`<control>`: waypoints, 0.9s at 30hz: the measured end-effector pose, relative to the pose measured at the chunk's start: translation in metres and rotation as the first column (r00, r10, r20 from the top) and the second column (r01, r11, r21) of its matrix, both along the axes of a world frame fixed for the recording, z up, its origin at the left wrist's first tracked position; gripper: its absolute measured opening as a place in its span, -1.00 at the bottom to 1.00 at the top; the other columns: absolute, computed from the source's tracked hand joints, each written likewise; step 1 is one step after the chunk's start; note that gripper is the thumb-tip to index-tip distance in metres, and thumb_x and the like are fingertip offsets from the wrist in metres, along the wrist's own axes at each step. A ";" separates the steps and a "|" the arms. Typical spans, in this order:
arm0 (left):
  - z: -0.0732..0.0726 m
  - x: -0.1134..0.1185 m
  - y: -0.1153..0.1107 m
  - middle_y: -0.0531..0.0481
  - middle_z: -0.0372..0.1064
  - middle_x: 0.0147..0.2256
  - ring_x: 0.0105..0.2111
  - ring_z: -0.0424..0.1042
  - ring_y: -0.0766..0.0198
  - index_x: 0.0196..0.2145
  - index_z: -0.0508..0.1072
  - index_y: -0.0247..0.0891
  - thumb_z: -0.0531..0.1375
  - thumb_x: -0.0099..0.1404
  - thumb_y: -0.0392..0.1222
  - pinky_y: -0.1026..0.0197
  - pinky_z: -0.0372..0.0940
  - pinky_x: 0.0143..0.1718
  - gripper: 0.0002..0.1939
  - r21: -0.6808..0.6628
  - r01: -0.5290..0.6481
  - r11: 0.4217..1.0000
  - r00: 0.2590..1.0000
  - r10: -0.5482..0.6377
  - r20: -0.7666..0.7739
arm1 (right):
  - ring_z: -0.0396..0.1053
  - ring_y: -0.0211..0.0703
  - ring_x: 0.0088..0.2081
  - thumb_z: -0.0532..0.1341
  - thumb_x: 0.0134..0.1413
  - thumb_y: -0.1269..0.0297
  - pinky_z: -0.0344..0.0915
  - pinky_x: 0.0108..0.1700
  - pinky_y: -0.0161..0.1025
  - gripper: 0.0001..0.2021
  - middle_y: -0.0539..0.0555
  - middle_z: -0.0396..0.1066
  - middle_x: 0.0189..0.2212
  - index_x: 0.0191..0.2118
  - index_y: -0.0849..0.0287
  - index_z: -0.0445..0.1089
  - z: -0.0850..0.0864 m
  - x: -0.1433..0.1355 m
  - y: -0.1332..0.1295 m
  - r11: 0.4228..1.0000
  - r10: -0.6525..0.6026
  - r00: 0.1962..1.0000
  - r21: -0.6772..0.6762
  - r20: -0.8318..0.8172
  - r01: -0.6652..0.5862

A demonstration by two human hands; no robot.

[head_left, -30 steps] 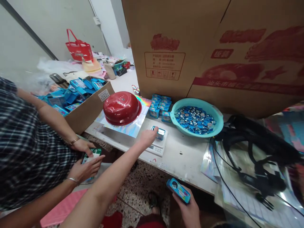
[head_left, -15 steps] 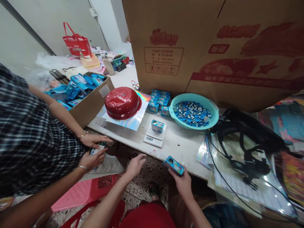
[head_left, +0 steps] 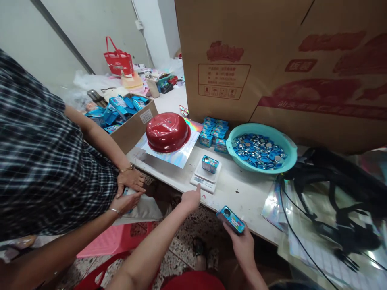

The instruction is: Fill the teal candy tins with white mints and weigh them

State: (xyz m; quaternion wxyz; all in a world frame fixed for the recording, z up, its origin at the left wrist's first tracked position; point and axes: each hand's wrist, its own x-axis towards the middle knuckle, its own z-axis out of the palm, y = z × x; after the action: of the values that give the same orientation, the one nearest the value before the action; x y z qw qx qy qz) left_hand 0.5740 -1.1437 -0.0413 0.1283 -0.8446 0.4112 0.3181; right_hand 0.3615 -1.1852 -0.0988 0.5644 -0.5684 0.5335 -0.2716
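Note:
My left hand [head_left: 191, 199] is at the table's front edge, index finger stretched out and its tip at the front of a white digital scale [head_left: 207, 185]. The other fingers look curled, and I see nothing held. On the scale's pan stands a small blue box [head_left: 210, 164] with a round hole in its top. My right hand [head_left: 244, 244] grips a similar blue box [head_left: 231, 220], tilted, just off the table edge. Behind the scale are several stacked blue boxes [head_left: 206, 139]. To their right sits a turquoise basin [head_left: 291, 159] filled with blue and silver round pieces.
An upturned red basin [head_left: 167, 132] lies on shiny sheets [head_left: 180, 158]. A large carton [head_left: 223, 24] stands at the back. Black straps and cable [head_left: 320, 189] lie on the right. At left, another person's hands [head_left: 130, 181] rest near a carton of blue packs [head_left: 133, 133].
My left hand has moved up and right to the scale's front, index finger now extended. My right hand still holds its box. The other person's hands have come together. The view has shifted left.

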 end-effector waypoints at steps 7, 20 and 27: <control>-0.006 0.004 0.002 -0.39 0.40 -0.11 -0.12 0.42 -0.01 0.30 -0.20 -0.41 -0.09 0.23 -0.41 0.04 0.30 -0.19 -0.30 -0.006 0.005 1.000 0.999 -0.005 0.037 | 0.43 0.03 -0.30 0.38 -0.42 -0.02 0.35 -0.16 -0.08 -0.46 0.09 0.53 -0.37 -0.26 0.24 0.45 -0.001 -0.002 0.007 1.000 -0.013 1.000 0.024 0.005 0.013; -0.009 -0.008 0.001 -0.36 0.42 -0.14 -0.12 0.42 -0.03 0.30 -0.12 -0.37 -0.08 0.25 -0.43 0.03 0.30 -0.18 -0.34 -0.080 -0.011 0.997 1.000 0.012 0.010 | 0.44 0.04 -0.26 0.39 -0.42 0.03 0.35 -0.11 -0.07 -0.50 0.10 0.53 -0.33 -0.28 0.24 0.45 -0.002 -0.005 0.018 0.997 0.024 0.998 0.070 0.060 -0.028; -0.016 -0.011 0.010 -0.36 0.41 -0.16 -0.14 0.42 0.05 0.22 0.07 -0.44 -0.01 0.35 -0.10 0.03 0.27 -0.13 -0.44 -0.217 -0.185 0.958 0.980 0.161 -0.120 | 0.44 0.04 -0.26 0.39 -0.42 0.03 0.34 -0.10 -0.07 -0.50 0.09 0.53 -0.34 -0.28 0.24 0.44 -0.004 -0.015 0.015 0.998 0.022 0.999 0.063 0.028 -0.023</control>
State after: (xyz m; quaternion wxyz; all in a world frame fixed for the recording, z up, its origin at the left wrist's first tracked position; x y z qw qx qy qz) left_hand 0.5629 -1.1337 -0.0578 -0.0186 -0.8692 0.3753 0.3213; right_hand 0.3465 -1.1698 -0.1033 0.5924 -0.5523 0.5277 -0.2559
